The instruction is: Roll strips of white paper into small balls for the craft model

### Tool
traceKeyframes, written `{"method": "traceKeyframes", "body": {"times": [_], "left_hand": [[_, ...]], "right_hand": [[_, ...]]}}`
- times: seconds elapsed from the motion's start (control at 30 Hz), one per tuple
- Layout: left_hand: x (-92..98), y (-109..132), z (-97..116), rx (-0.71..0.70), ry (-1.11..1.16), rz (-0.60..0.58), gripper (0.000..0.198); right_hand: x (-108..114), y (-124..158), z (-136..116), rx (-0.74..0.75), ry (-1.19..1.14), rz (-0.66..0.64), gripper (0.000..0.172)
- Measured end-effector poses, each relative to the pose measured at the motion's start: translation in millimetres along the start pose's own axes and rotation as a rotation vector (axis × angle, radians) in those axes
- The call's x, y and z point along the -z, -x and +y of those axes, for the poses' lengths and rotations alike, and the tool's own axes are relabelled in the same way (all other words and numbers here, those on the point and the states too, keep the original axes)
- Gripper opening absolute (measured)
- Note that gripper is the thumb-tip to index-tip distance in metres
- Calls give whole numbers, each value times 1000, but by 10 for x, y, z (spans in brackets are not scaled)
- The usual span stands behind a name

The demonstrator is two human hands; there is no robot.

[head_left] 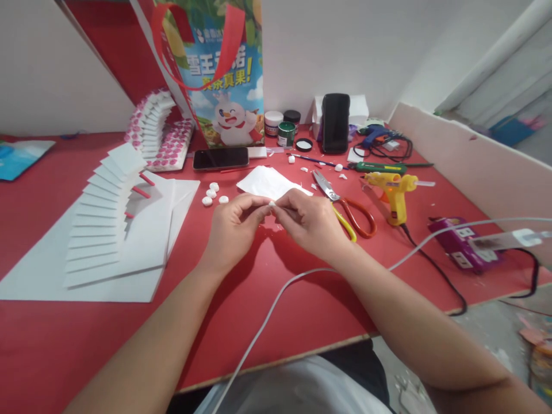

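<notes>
Between the fingertips of both hands is a small white piece (pixel 271 204), mostly covered, its kind too small to make out. My left hand (pixel 235 227) pinches it from the left, and my right hand (pixel 308 221) pinches it from the right. Left of my left hand lie several small round white pieces (pixel 211 194). A folded white tissue (pixel 271 181) rests just beyond the fingertips. Scissors (pixel 328 187) with red and yellow handles lie beside my right hand, the handles partly behind it.
A white stepped staircase model (pixel 97 213) stands on white boards (pixel 142 282) at left. Rightward are a yellow glue gun (pixel 392 190), a purple box (pixel 463 244) and a cable (pixel 293 280) crossing the front. Behind stand a gift bag (pixel 233 115), paint jars (pixel 286 133) and phones (pixel 221 158).
</notes>
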State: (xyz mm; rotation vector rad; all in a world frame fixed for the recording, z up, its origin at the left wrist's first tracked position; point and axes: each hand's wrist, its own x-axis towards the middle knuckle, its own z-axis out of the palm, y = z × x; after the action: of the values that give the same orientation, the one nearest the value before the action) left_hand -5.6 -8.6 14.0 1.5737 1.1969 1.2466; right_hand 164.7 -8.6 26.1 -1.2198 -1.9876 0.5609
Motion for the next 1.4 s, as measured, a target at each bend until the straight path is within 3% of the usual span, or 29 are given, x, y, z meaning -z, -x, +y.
{"method": "traceKeyframes", "body": {"times": [0.1,0.27,0.37,0.57,0.77,0.9,1.1,1.2,1.4], "left_hand": [[-33,29,2,-39,-88,23,10],[-35,32,-18,60,-46,32,8],[-27,25,-16,46,-55,37,7],[-29,30,12,82,-39,46,10],[-26,27,-2,137,26,69,15],[-25,25,0,140,44,67,15],[-90,63,34,149,76,88,14],[-117,88,57,27,-38,109,11],[-91,95,2,-405,-364,172,14]], "right_hand": [[-10,-34,-27,-178,-214,-29,17],[29,-147,-47,-668,-1009,-247,29],[40,-173,-22,-766,-1180,-346,22],[23,-141,32,-716,-1197,-298,17],[23,-146,77,-643,-1134,-296,32],[21,-153,75,-599,-1048,-266,32],[-45,-112,-23,-508,-671,-9,21],[-72,-87,-83,-500,-557,72,18],[-65,-53,-141,-442,-686,71,17]]}}
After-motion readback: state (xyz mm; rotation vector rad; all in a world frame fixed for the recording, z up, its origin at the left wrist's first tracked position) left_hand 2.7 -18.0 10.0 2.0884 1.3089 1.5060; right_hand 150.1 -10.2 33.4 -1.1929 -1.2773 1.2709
